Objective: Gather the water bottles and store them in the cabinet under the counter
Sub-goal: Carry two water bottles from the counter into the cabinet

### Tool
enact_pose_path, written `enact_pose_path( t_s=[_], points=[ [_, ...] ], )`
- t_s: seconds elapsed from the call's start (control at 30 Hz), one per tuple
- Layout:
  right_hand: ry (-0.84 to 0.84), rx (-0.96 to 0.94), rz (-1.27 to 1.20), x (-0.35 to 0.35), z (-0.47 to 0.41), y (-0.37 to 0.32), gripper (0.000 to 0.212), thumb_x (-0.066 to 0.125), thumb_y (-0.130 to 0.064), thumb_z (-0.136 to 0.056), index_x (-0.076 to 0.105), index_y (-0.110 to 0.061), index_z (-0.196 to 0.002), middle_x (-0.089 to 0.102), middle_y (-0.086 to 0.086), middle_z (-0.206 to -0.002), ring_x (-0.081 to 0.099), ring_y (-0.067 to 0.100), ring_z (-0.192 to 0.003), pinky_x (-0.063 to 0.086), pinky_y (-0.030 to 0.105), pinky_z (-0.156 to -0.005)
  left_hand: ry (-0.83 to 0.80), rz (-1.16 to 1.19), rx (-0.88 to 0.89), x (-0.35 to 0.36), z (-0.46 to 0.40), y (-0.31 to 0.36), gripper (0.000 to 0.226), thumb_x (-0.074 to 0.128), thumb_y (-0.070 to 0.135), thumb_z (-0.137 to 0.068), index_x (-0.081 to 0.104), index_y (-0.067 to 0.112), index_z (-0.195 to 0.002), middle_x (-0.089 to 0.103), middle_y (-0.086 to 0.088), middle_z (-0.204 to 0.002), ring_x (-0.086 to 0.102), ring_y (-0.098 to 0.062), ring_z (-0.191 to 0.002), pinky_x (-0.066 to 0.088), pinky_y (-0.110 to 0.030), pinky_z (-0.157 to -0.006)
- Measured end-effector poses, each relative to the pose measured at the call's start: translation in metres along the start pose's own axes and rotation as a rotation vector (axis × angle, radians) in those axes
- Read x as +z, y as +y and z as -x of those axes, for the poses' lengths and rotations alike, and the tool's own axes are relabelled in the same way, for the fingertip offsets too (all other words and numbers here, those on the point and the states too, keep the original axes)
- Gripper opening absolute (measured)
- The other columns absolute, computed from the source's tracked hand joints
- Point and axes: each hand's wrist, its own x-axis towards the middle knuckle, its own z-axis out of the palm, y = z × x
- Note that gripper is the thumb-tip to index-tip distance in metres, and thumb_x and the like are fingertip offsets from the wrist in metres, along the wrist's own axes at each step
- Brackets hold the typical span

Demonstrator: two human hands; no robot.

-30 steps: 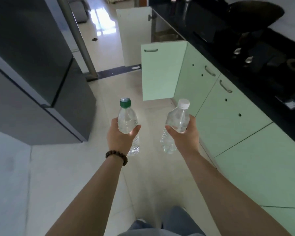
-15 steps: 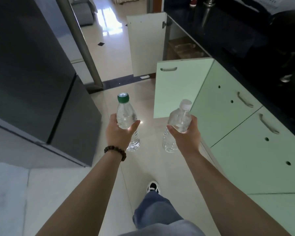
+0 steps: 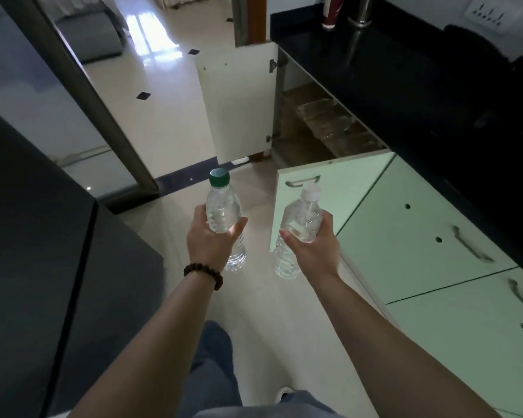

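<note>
The green-capped bottle (image 3: 223,212) stands nearly upright in the left hand (image 3: 209,239). The grip is wrapped round its middle, thumb on the right side, fingers hidden behind; the cap and shoulder rise above the grip, and the base shows below it. The white-capped bottle (image 3: 302,220) is in the right hand (image 3: 310,245), tilted with its cap leaning to the right. That grip also closes round the mid-body, thumb on the left side, with the neck above the hand and the ribbed base hanging below the left of the wrist. Both bottles are clear and held apart, side by side, over the pale floor (image 3: 263,312).

A bead bracelet (image 3: 204,274) circles the left wrist. Just behind the white-capped bottle stands an open green door (image 3: 341,188), swung out from the cabinet (image 3: 320,128), whose far door (image 3: 239,101) is open too. Inside, on a brown shelf, lie clear bottles (image 3: 326,116), dim and hard to count. The black desk (image 3: 405,86) runs above along the right. More green doors (image 3: 420,242) line the near right. A dark fridge (image 3: 43,236) fills the left.
</note>
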Motion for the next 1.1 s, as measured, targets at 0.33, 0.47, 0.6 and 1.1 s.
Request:
enact_pose_path(
  t_s=[0.33,0.47,0.6,1.1],
  points=[
    [0.222,0.136,-0.02,0.146,-0.12,-0.094,0.076,0.08,-0.045,-0.07,0.037,-0.029,-0.131,0.061,-0.004,-0.121,0.061,0.023,-0.107,0.05,0.038,-0.089,-0.316,0.004,0.064,-0.013,-0.242,0.019,0.044,0.085,0.028,-0.07,0.056,0.03,-0.104,0.065,0.013,-0.094,0.063,-0.001,-0.085,0.048,-0.017,-0.07],
    [0.337,0.207,-0.047,0.179,-0.161,-0.122,0.077,0.081,-0.046,-0.069,0.038,-0.029,-0.131,0.061,-0.002,-0.122,0.062,0.022,-0.107,0.052,0.04,-0.09,-0.425,-0.056,0.105,-0.004,-0.311,0.038,0.044,0.084,0.029,-0.07,0.057,0.024,-0.105,0.065,0.01,-0.091,0.062,-0.002,-0.082,0.048,-0.019,-0.068],
    [0.458,0.255,-0.065,0.19,-0.192,-0.132,0.072,0.082,-0.043,-0.068,0.042,-0.026,-0.126,0.062,-0.003,-0.116,0.062,0.021,-0.104,0.053,0.038,-0.084,-0.526,-0.106,0.113,0.018,-0.358,0.046,0.048,0.084,0.033,-0.07,0.058,0.023,-0.109,0.065,0.007,-0.094,0.064,-0.007,-0.085,0.052,-0.026,-0.075],
    [0.64,0.407,-0.17,0.182,-0.351,-0.114,0.051,0.079,-0.037,-0.075,0.039,-0.029,-0.106,0.056,-0.014,-0.094,0.053,-0.001,-0.075,0.039,0.016,-0.058,-0.762,-0.262,0.215,0.184,-0.489,0.081,0.052,0.084,0.039,-0.068,0.054,0.025,-0.107,0.062,0.013,-0.091,0.062,-0.009,-0.086,0.054,-0.034,-0.078]
  ],
)
